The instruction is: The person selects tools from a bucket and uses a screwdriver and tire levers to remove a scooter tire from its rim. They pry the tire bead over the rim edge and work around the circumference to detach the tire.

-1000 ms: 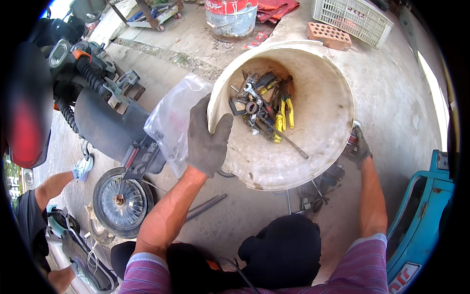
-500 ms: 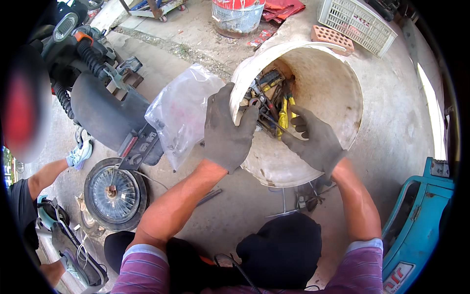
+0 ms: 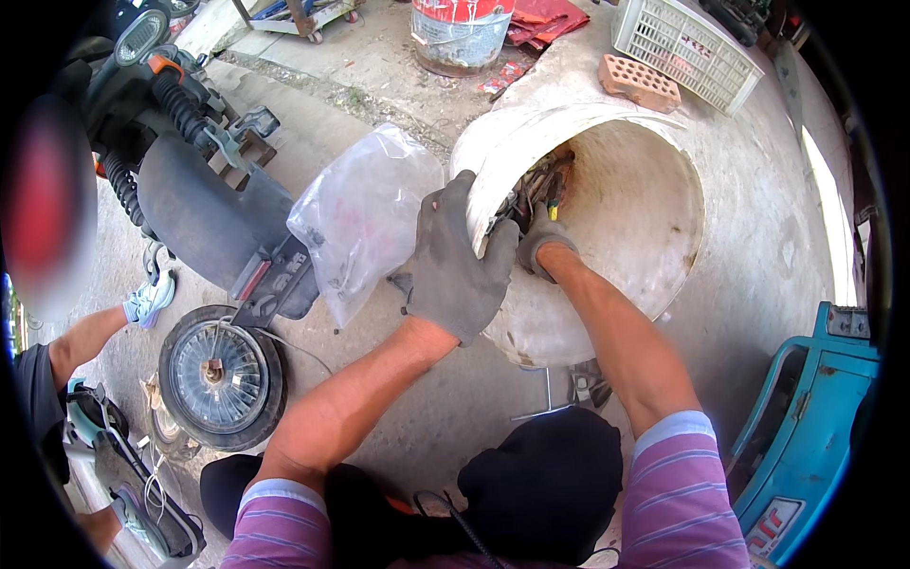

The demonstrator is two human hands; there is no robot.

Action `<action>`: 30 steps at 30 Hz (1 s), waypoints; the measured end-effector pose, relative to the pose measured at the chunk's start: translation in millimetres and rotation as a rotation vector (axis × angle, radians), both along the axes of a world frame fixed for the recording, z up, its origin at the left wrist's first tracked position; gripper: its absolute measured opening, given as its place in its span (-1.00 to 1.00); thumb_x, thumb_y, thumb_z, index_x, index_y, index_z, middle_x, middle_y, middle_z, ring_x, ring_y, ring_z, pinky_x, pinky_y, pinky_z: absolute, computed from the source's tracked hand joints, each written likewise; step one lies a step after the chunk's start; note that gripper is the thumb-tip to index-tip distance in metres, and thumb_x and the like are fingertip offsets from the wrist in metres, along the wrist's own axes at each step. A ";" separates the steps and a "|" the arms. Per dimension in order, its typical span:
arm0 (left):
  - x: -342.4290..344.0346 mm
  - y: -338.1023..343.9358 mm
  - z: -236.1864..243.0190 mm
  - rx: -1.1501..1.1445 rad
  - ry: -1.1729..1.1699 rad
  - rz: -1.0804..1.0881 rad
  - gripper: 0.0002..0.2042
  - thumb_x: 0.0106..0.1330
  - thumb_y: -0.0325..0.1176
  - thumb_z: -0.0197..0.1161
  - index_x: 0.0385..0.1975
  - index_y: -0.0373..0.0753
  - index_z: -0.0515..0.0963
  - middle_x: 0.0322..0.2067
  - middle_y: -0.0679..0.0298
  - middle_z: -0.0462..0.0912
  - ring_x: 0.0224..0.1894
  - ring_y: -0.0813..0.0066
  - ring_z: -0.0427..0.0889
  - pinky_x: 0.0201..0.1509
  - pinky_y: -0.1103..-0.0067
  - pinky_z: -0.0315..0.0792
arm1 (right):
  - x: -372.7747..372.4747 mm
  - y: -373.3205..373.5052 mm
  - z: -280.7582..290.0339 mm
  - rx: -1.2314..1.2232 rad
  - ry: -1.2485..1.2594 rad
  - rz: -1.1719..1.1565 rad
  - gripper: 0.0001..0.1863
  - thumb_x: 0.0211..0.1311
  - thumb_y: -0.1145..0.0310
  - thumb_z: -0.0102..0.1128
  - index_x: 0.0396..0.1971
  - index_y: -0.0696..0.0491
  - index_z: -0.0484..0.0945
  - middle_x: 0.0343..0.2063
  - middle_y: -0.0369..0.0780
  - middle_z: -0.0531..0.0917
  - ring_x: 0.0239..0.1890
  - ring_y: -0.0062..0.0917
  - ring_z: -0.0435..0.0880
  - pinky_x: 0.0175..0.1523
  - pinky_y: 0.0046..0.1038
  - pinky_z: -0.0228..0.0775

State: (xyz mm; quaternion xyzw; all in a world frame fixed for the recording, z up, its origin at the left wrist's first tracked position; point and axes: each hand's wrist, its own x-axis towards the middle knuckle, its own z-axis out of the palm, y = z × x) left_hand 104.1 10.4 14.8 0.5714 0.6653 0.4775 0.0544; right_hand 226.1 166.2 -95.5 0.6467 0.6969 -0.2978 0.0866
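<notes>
A big white plastic bucket (image 3: pixel 654 204) lies tilted with its mouth toward me, dirt and rust stains inside. My left hand (image 3: pixel 460 270), in a dark grey glove, is closed on the bucket's left rim, with the thumb on the inner side. Deep inside, my gloved right hand (image 3: pixel 545 244) reaches into a heap of hand tools (image 3: pixel 545 180). Its fingertips are hidden among them, so any hold cannot be seen. A yellow-green handle (image 3: pixel 553 211) shows just beyond that hand. Left of the bucket lies a clear plastic bag (image 3: pixel 365 209).
A partly dismantled scooter (image 3: pixel 204 194) and a loose hub wheel (image 3: pixel 220 375) are on the left. Beyond the bucket are a brick (image 3: pixel 640 82), a white crate (image 3: pixel 687 52) and a paint pail (image 3: pixel 460 38). A teal metal case (image 3: pixel 806 408) stands at right. Another person's leg (image 3: pixel 90 341) shows at left.
My right hand has moved left and deeper into the bucket, down among the tools. The left hand has shifted slightly right along with the rim, and the bucket has tilted a little.
</notes>
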 end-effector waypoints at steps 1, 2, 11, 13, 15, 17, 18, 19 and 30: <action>0.8 -0.8 -0.1 0.005 -0.016 0.000 -0.37 0.35 -0.35 0.40 0.37 -0.41 0.33 0.11 -0.11 0.52 0.19 -0.04 0.52 0.31 0.20 0.42 | -0.2 -2.9 -6.0 0.020 -0.028 0.032 0.07 0.11 0.00 0.49 0.57 -0.04 0.11 0.29 0.17 0.57 0.33 -0.01 0.62 0.36 -0.09 0.50; 1.5 -2.2 0.6 0.011 -0.033 -0.001 -0.37 0.35 -0.36 0.40 0.37 -0.40 0.33 0.11 -0.11 0.52 0.19 -0.04 0.52 0.31 0.20 0.42 | -2.2 -4.1 -5.5 0.009 -0.041 0.045 -0.05 0.17 0.16 0.39 0.54 0.03 0.16 0.24 0.14 0.62 0.30 -0.04 0.64 0.33 -0.12 0.53; -5.2 -13.0 -4.3 -0.008 -0.013 -0.046 -0.37 0.38 -0.34 0.37 0.40 -0.38 0.33 0.16 -0.11 0.50 0.23 -0.04 0.53 0.33 0.22 0.42 | 15.4 45.6 25.0 -0.244 0.123 0.213 -0.65 0.01 0.21 0.54 -0.31 0.18 0.82 -0.34 -0.15 0.79 -0.33 -0.42 0.70 -0.18 -0.29 0.55; -7.0 -15.5 -11.8 0.051 0.047 -0.085 -0.37 0.39 -0.33 0.37 0.41 -0.37 0.32 0.17 -0.12 0.50 0.21 -0.04 0.54 0.32 0.22 0.43 | 41.6 54.6 21.8 -0.298 0.409 0.143 -0.66 0.06 0.26 0.49 -0.29 0.24 0.80 -0.36 -0.14 0.79 -0.37 -0.40 0.69 -0.22 -0.29 0.53; -9.2 -11.8 -7.4 0.034 0.031 -0.067 -0.38 0.39 -0.33 0.36 0.40 -0.37 0.33 0.17 -0.12 0.51 0.20 -0.04 0.56 0.32 0.22 0.44 | 56.9 36.2 61.4 -0.289 0.601 0.052 -0.61 0.09 0.29 0.47 -0.16 0.26 0.69 -0.49 -0.18 0.71 -0.47 -0.48 0.63 -0.34 -0.37 0.48; -11.1 -4.4 -4.5 0.043 -0.013 -0.055 -0.41 0.40 -0.33 0.37 0.38 -0.37 0.36 0.15 -0.13 0.52 0.18 -0.05 0.58 0.31 0.22 0.45 | 71.9 24.9 84.0 -0.335 0.710 -0.039 -0.57 0.10 0.29 0.46 -0.08 0.22 0.62 -0.51 -0.22 0.68 -0.51 -0.54 0.62 -0.37 -0.43 0.47; -15.0 -0.5 -3.1 0.045 0.001 -0.032 -0.42 0.41 -0.31 0.37 0.36 -0.37 0.37 0.15 -0.13 0.53 0.19 -0.05 0.58 0.32 0.22 0.45 | 73.3 18.0 91.3 -0.352 0.748 -0.045 -0.58 0.13 0.34 0.46 -0.05 0.17 0.56 -0.50 -0.27 0.65 -0.55 -0.64 0.57 -0.42 -0.51 0.43; -18.3 3.2 -1.7 0.046 0.014 -0.010 -0.43 0.41 -0.30 0.37 0.35 -0.38 0.38 0.15 -0.13 0.53 0.20 -0.05 0.58 0.32 0.23 0.45 | 77.7 8.4 101.8 -0.358 0.761 -0.071 -0.58 0.15 0.35 0.45 -0.03 0.17 0.56 -0.48 -0.28 0.64 -0.54 -0.64 0.57 -0.43 -0.52 0.43; -29.3 13.9 3.1 -0.019 -0.072 0.011 -0.45 0.41 -0.23 0.35 0.29 -0.41 0.41 0.13 -0.13 0.54 0.20 -0.10 0.52 0.34 0.17 0.40 | 137.2 -87.9 175.3 -0.326 0.981 -0.124 -0.17 0.17 0.59 0.34 0.51 0.13 0.33 -0.37 -0.32 0.60 -0.43 -0.70 0.55 -0.31 -0.56 0.43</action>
